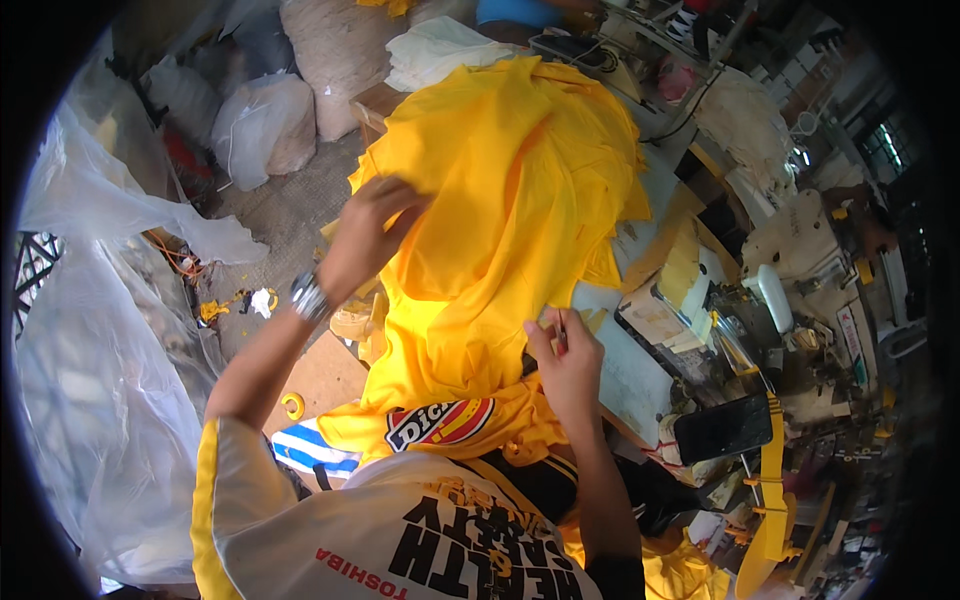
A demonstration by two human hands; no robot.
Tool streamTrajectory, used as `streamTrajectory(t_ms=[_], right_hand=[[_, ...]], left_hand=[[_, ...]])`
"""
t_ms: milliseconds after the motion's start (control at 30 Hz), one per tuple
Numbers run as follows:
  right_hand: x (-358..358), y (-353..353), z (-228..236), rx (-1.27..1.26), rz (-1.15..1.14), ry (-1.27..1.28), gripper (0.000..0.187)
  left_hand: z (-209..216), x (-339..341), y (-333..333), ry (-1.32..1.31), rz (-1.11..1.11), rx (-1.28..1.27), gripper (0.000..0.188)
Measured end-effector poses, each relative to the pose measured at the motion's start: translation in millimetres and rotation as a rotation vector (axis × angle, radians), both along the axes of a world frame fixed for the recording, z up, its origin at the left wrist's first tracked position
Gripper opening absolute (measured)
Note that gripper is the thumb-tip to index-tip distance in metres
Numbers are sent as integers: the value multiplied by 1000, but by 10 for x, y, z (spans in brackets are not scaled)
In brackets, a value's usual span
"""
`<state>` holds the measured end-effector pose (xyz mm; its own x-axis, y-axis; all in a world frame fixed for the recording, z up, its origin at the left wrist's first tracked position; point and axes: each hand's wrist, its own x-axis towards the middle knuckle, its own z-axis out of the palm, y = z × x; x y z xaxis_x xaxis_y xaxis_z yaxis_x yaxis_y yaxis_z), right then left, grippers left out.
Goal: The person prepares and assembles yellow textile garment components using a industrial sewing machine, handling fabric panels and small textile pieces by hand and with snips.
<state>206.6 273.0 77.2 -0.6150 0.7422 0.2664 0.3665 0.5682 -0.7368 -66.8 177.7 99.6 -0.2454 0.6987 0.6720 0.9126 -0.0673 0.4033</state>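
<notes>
A big heap of yellow fabric [470, 210] spreads before me and runs down to my lap. My left hand [383, 222], a metal watch [308, 297] at its wrist, is over the left side of the heap. Its bent fingers are blurred, and whether they grip the cloth cannot be told. At the heap's lower right, my right hand [568, 362] is closed, thumb against fingers, on something small and dark that I cannot make out. Across my lap lies a yellow cloth piece with a printed oval patch [440, 425].
On the right stand a sewing machine [785, 300] and a pale worktop [630, 370], with a dark phone [724, 428] on a yellow holder [768, 490]. Clear plastic sheeting [110, 370] hangs at left. Stuffed sacks [335, 60] are behind. A yellow tape roll [292, 405] lies on a brown board [322, 382].
</notes>
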Motion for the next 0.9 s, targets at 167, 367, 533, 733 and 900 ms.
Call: streamTrajectory(t_ms=[167,367,533,733,900], right_hand=[[-286,312,-171,-56,-53,-25,28],[59,350,-314,-442,-69,378,25],[579,94,53,-657,20,514,21],[1319,380,189,-362,-229,499,19],[1529,183,-21,-657,-279,695,21]], left_hand=[[366,427,1497,498,-536,71,21],[596,871,1720,287,-812,-486,12],[960,1246,1663,-388,-1006,-228,13],[508,1941,2157,-313,-951,-124,11],[371,2200,1989,330,-688,62,25]])
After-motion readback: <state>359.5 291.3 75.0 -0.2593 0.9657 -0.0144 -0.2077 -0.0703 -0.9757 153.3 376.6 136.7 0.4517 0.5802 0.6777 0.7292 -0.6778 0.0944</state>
